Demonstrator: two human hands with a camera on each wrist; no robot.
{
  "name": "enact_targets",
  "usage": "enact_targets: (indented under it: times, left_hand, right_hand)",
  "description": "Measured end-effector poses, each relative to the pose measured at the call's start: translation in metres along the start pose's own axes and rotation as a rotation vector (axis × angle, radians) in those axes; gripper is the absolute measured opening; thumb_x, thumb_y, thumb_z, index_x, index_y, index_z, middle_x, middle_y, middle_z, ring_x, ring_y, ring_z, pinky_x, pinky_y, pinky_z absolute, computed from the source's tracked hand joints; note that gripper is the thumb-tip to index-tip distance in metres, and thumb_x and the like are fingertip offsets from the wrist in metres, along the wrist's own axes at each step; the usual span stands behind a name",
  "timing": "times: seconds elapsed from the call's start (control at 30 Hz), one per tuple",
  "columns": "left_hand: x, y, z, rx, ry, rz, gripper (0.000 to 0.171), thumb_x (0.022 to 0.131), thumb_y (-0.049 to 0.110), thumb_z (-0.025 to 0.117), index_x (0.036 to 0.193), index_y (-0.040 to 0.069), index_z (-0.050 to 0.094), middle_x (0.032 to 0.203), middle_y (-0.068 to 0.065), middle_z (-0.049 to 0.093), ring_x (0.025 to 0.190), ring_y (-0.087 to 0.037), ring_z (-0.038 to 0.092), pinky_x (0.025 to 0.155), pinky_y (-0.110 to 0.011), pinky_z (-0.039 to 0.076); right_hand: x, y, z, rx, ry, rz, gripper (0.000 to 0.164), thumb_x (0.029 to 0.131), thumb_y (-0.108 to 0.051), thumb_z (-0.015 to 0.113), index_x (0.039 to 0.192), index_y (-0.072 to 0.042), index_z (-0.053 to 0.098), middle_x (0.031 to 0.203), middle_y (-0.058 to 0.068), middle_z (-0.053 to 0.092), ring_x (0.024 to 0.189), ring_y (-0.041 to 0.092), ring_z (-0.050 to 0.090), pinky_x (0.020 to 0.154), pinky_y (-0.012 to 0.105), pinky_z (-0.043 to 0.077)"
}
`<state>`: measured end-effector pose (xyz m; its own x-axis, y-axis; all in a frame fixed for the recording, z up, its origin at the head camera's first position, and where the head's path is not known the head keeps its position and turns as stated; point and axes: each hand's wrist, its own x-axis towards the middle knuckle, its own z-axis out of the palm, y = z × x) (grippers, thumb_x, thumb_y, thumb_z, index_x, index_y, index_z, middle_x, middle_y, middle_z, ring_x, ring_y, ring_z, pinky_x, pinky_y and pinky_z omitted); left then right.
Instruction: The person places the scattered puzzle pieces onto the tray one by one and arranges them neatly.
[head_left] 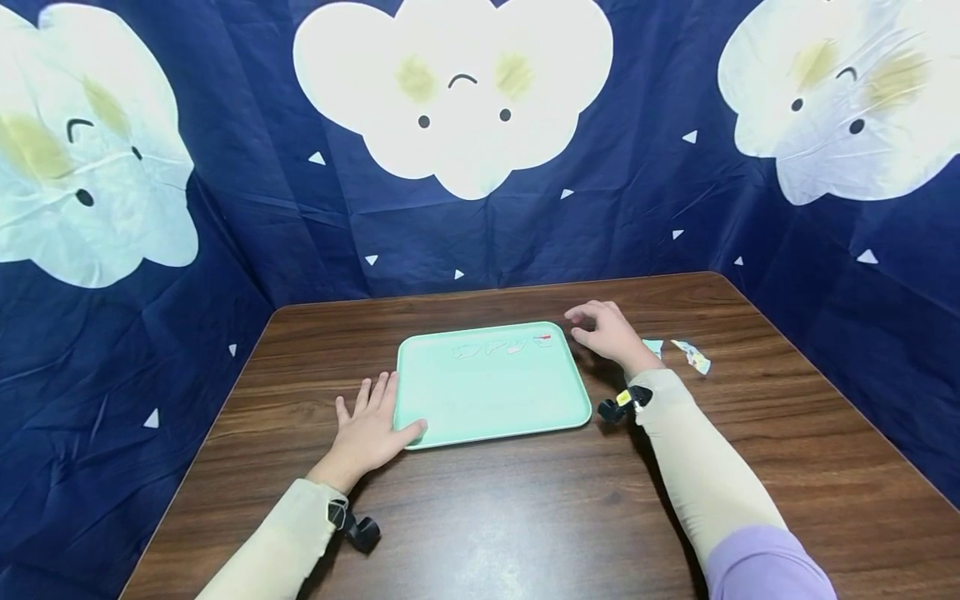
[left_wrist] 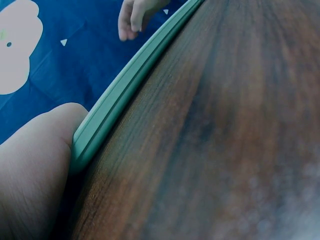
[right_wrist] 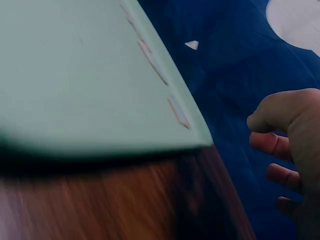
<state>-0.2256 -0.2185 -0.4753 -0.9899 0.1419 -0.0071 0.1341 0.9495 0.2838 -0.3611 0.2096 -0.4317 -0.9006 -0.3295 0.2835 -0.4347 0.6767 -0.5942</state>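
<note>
A pale green tray [head_left: 487, 392] lies on the brown table. My left hand [head_left: 367, 433] is at its near left corner, fingers spread along the left side and thumb laid over the rim. In the left wrist view that thumb [left_wrist: 40, 150] meets the tray's edge [left_wrist: 115, 90]. Beside the far right corner hovers my right hand [head_left: 603, 329], fingers loosely bent with nothing between them. A row of several small flat pieces, one a piece with a red mark [head_left: 542, 337], lies along the tray's far edge. The right wrist view shows these pieces [right_wrist: 178, 112] thin and edge-on.
Two colourful scraps lie right of the tray: a light blue scrap [head_left: 654, 347] partly behind my right wrist, and a patterned scrap [head_left: 693, 357] farther right. The wooden table [head_left: 480, 517] ends at a dark blue curtain [head_left: 247, 167] with white clouds.
</note>
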Motion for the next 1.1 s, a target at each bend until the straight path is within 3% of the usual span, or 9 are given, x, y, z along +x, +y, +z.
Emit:
enact_targets:
  times: [0.23, 0.47, 0.83, 0.97, 1.1]
  left_hand:
    - [0.001, -0.001, 0.001, 0.003, 0.006, -0.001, 0.111, 0.088, 0.082, 0.043, 0.164, 0.008, 0.009, 0.169, -0.018, 0.009, 0.153, -0.045, 0.003, 0.109, -0.077, -0.008]
    - [0.001, 0.000, 0.000, -0.002, 0.007, -0.001, 0.111, 0.089, 0.082, 0.042, 0.164, 0.008, 0.008, 0.169, -0.018, 0.009, 0.153, -0.045, 0.003, 0.109, -0.077, -0.009]
    - [0.000, -0.002, 0.002, 0.002, 0.014, 0.009, 0.111, 0.089, 0.083, 0.041, 0.163, 0.007, 0.009, 0.168, -0.019, 0.009, 0.153, -0.046, 0.003, 0.109, -0.078, -0.008]
    - [0.000, -0.002, 0.003, 0.001, 0.016, 0.010, 0.111, 0.089, 0.083, 0.040, 0.163, 0.007, 0.009, 0.168, -0.019, 0.009, 0.153, -0.046, 0.003, 0.109, -0.078, -0.009]
    - [0.000, -0.002, 0.003, 0.005, 0.017, 0.010, 0.112, 0.089, 0.084, 0.040, 0.163, 0.007, 0.009, 0.168, -0.019, 0.009, 0.153, -0.046, 0.003, 0.109, -0.078, -0.009]
  right_hand:
    - [-0.022, 0.022, -0.026, 0.038, 0.062, 0.007, 0.032, 0.094, -0.008, 0.067, 0.124, 0.002, 0.068, 0.118, 0.019, 0.067, 0.119, 0.039, 0.050, 0.099, 0.055, 0.044]
    - [-0.045, 0.045, -0.035, 0.034, 0.109, -0.019, 0.028, 0.092, -0.006, 0.071, 0.119, 0.003, 0.070, 0.110, 0.020, 0.070, 0.114, 0.040, 0.053, 0.100, 0.057, 0.039]
    - [-0.074, 0.065, -0.038, 0.005, 0.086, -0.029, 0.028, 0.091, -0.012, 0.074, 0.117, -0.002, 0.072, 0.114, 0.018, 0.069, 0.123, 0.043, 0.046, 0.105, 0.061, 0.030]
    - [-0.084, 0.068, -0.039, 0.005, 0.037, 0.011, 0.031, 0.089, -0.016, 0.077, 0.118, -0.005, 0.072, 0.122, 0.017, 0.068, 0.130, 0.044, 0.041, 0.108, 0.062, 0.026]
    - [-0.093, 0.070, -0.041, -0.016, -0.005, -0.028, 0.036, 0.086, -0.018, 0.079, 0.118, -0.004, 0.071, 0.121, 0.018, 0.068, 0.129, 0.046, 0.041, 0.108, 0.064, 0.026]
